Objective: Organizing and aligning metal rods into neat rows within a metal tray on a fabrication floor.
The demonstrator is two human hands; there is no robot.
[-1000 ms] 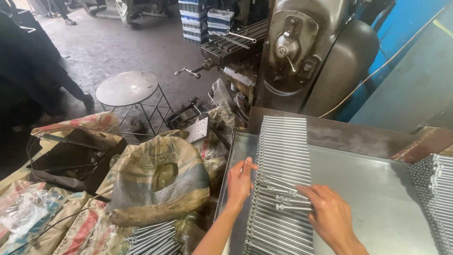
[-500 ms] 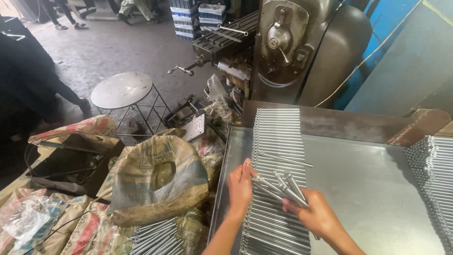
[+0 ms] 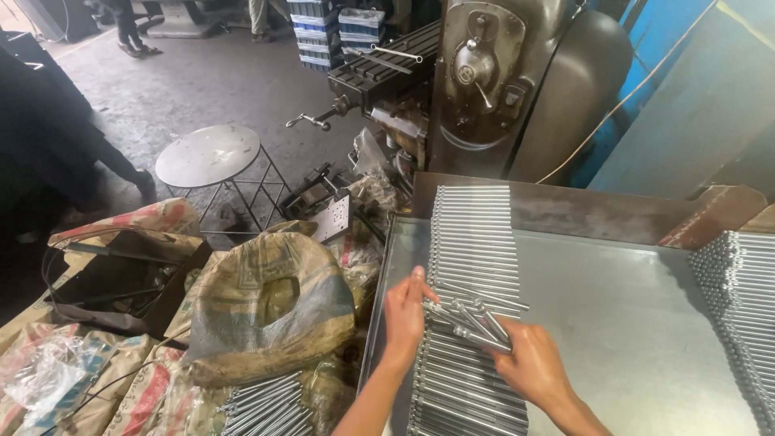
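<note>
Steel rods (image 3: 476, 319) gripped by right hand (image 3: 534, 365), left hand (image 3: 404, 316) steadying.

Right hand (image 3: 533, 367) is gripping a loose bunch of metal rods (image 3: 476, 319), lying skewed over the neat rod row (image 3: 472, 242) on the steel bench (image 3: 630, 323). Left hand (image 3: 404, 315) is pressing flat against the row's left edge. Left of the bench, a worn sack (image 3: 270, 311) is sitting below a round stool (image 3: 208, 155).
</note>
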